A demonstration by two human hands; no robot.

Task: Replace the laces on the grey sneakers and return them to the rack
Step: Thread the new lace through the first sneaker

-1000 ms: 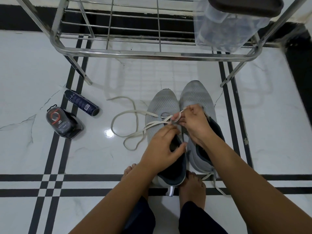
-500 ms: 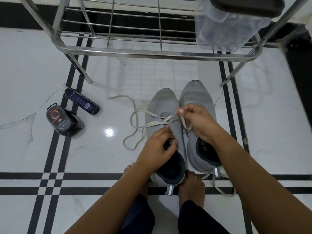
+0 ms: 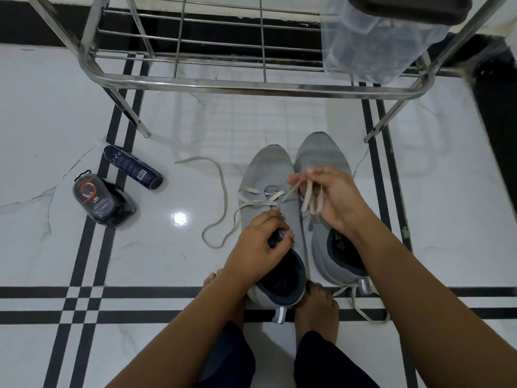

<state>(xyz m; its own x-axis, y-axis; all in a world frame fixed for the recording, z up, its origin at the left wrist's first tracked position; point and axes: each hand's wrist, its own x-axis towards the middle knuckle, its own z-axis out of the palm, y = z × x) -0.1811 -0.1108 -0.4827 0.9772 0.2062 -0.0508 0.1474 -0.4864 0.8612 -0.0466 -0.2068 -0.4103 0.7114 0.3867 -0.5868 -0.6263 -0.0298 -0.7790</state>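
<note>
The left grip is clenched on the dark tongue edge of the left sneaker, fingers curled into the shoe's mouth. The right grip pinches the pale lace, which hangs from it in short loops and runs to the front eyelets just left of it. The right sneaker lies under the right grip, touching its pair along the inner side.

Ahead of both grips runs the front rail of the rack, with bare tile showing between it and the toes. Its front legs stand wide of the shoes. Left of the left grip the loose lace trails over open floor. Well beyond it lie a dark spray can and a black packet. Behind the grips, bare feet sit right at the heels.

Since half a second ago, the right grip has shifted slightly rightward with more lace bunched below it. The left grip keeps its hold, and the sneakers have not moved.
</note>
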